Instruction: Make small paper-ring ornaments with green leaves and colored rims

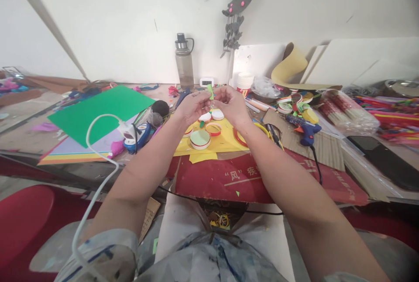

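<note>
A small piece of light green paper (210, 91) is pinched up between my two hands over the table. My left hand (194, 106) has its fingers closed at the paper's left side. From the other side, the closed fingers of my right hand (231, 102) meet it. Below them lies a yellow sheet (183, 146) with several small round pieces on it. Nearest me is a round box-like piece with a pale green top (200, 139). Behind it sits a red-and-yellow ring (214, 129). Two white-topped discs (217, 115) lie just under my hands.
A grey water bottle (185, 61) stands by the wall, left of paper cups (245, 83). A blue glue gun (309, 132) rests on corrugated cardboard at right, near a black phone (384, 159). Green sheets (101, 109) and a white cable (85, 212) are at left. Red cardboard (209, 181) covers the front edge.
</note>
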Motion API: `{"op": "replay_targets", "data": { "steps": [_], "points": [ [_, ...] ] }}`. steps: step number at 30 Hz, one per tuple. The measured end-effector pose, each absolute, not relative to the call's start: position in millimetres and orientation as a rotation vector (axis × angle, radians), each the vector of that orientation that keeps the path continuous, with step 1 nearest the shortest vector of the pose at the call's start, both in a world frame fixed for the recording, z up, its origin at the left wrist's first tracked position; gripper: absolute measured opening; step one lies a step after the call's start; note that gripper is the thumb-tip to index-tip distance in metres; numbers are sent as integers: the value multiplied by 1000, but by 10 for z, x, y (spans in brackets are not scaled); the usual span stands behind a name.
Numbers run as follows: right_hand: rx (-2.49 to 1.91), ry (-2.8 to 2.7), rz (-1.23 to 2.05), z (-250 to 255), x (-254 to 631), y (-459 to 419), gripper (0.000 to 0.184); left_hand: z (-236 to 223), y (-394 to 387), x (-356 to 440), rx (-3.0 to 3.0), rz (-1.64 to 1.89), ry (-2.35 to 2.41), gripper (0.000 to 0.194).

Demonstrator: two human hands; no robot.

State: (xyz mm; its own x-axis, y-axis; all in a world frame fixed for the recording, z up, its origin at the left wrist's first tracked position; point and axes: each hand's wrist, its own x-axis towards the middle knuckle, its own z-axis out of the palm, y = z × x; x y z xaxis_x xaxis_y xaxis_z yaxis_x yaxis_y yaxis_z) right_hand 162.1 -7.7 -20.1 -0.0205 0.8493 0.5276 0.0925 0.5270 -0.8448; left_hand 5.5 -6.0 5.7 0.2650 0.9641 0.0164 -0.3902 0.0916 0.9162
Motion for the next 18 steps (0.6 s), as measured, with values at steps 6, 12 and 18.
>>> {"op": "replay_targets", "data": {
  "steps": [6,12,18],
  "points": [
    [-828,-1497,740,-197,1648,-76,25,29,-57,61,1093,1206,738,21],
    [-832,-1449,783,-163,1674,-88,31,-25,-36,70,1418,1323,811,15],
    [-840,-1480,770,-179,1684,-68,39,-27,-47,48,1578,1298,867,13]
  ]
}}
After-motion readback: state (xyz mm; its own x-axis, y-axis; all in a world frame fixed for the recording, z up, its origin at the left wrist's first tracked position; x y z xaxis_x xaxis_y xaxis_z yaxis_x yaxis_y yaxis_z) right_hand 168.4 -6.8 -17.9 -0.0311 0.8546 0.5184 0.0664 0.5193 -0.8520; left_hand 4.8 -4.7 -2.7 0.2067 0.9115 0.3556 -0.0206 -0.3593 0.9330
